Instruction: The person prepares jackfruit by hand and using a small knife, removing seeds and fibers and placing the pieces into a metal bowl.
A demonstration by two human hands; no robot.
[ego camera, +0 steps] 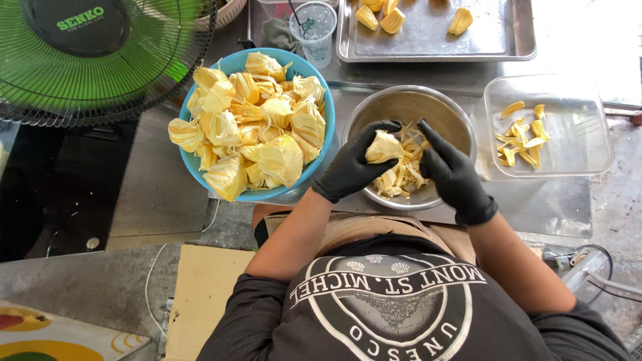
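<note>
Both my hands wear black gloves and meet over a steel bowl (449, 120) that holds pale fibrous jackfruit strips. My left hand (351, 167) grips a yellow jackfruit pod (382, 148) still wrapped in pale fibres. My right hand (451, 174) reaches in from the right, its fingertips at the pod's right side among the strips; whether it pinches a strip is unclear. To the left stands a blue bowl (190, 174) heaped with unpeeled jackfruit pods (257, 130).
A clear plastic box (575, 144) with yellow jackfruit pieces sits right of the steel bowl. A steel tray (435, 41) with a few cleaned pods lies at the back, beside a plastic cup (314, 30). A green fan (100, 60) is at top left.
</note>
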